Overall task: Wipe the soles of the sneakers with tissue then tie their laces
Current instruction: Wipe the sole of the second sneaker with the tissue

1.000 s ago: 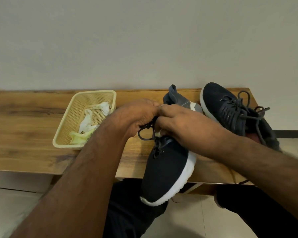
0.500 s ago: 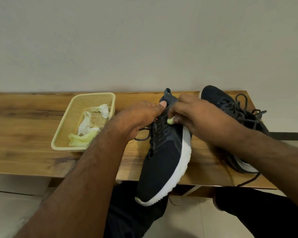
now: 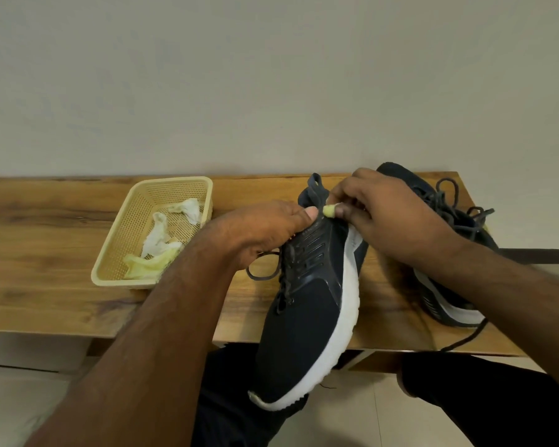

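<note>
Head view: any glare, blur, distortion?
Head view: soft even light, no glare; faint shadow on the bench under the right hand; wide-angle bending bows the bench's back edge; both hands, the near sneaker and the basket are sharp, with no motion blur.

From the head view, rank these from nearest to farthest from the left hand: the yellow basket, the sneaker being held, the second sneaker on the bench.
1. Held sneaker: gripped by the left hand.
2. Yellow basket: to the hand's left on the bench.
3. Second sneaker: far right, behind the right hand.

Two sneakers (image 3: pixel 307 311) (image 3: pixel 446 227); one basket (image 3: pixel 120 253); two hands (image 3: pixel 265 233) (image 3: pixel 394 217).
</note>
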